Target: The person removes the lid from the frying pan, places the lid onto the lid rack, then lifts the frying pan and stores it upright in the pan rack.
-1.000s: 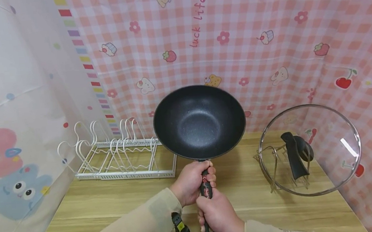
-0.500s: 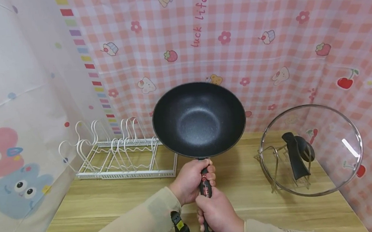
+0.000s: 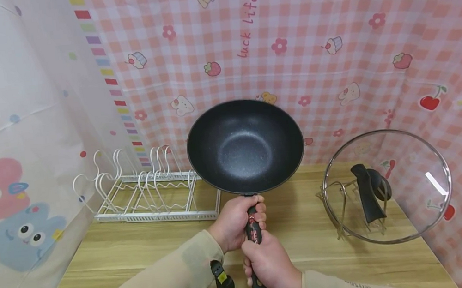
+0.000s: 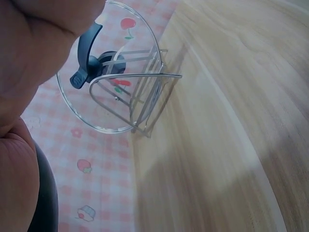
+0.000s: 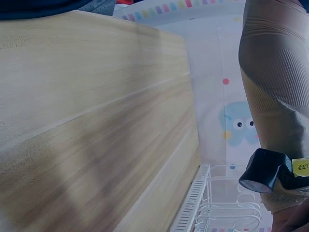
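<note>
"Where was the black pan (image 3: 245, 145)?"

"In the middle, held up over the wooden table (image 3: 141, 254). Its round inside faced the person."

"Which hand had it?"

"Both did! The left hand (image 3: 234, 225) was up close to the round part, with its fingers wrapped around the handle (image 3: 254, 232). The right hand (image 3: 272, 265) was just below, near the handle's end, and its fingers were curled around it too."

"So the fingers weren't spread out?"

"No, they were closed snugly on both hands. (A black strap (image 3: 223, 279) with a yellow tag sat on the left wrist.)"

"What else was there?"

"A white rack (image 3: 171, 217) was on the left, with lots of bent wires sticking up. On the right, a big glass lid (image 3: 387, 187) with a black knob stood tilted in a wire stand (image 4: 130, 75). A pink checked cloth (image 3: 250, 79) hung behind."
</note>
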`<control>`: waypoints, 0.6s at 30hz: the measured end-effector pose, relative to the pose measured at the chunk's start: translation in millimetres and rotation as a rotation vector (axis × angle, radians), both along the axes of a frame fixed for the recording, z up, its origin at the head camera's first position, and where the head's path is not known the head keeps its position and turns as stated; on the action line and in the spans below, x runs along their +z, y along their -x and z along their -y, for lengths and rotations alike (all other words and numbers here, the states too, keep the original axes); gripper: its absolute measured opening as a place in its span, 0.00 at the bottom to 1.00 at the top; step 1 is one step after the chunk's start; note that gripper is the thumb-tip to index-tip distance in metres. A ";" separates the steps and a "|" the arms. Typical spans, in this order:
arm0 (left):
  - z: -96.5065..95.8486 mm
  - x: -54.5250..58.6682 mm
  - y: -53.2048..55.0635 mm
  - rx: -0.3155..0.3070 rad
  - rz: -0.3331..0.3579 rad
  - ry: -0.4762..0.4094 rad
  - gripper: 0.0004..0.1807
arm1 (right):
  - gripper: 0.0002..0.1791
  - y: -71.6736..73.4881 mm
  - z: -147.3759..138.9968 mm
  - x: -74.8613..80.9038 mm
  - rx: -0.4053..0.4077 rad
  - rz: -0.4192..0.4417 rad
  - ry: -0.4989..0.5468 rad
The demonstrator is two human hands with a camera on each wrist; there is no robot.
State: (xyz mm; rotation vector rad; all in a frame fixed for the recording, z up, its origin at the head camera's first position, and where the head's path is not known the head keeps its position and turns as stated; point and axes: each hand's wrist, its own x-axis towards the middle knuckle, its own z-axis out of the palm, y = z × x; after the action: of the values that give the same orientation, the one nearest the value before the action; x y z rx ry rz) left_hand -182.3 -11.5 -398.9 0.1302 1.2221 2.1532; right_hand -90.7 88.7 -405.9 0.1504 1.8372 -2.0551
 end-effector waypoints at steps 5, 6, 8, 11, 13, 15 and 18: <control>0.5 2.5 0.4 -0.012 0.008 -0.002 0.11 | 0.09 0.1 0.2 0.9 0.000 0.001 0.003; 0.6 2.7 0.6 -0.014 0.009 -0.001 0.11 | 0.10 0.1 0.3 1.2 0.000 0.002 0.003; 0.8 3.2 1.0 -0.016 0.010 0.002 0.11 | 0.10 0.1 0.5 1.6 -0.002 0.002 0.004; 1.5 4.2 1.4 -0.018 0.010 0.005 0.11 | 0.09 -0.1 0.9 2.6 -0.002 0.001 0.008; 2.1 4.9 1.6 -0.018 0.011 0.007 0.11 | 0.09 -0.1 1.4 3.3 -0.006 -0.002 0.012; 2.9 5.9 1.5 -0.018 0.015 0.007 0.11 | 0.09 -0.2 1.8 4.1 -0.007 -0.001 0.016; 3.8 7.3 1.7 -0.019 0.017 0.011 0.11 | 0.10 -0.4 2.3 5.1 -0.007 -0.002 0.021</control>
State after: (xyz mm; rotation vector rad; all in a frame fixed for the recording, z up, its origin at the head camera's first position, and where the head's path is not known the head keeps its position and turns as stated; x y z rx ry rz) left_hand -184.0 -15.3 -391.6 0.1175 1.2178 2.1272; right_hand -90.3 86.4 -400.7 0.1496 1.8179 -2.0792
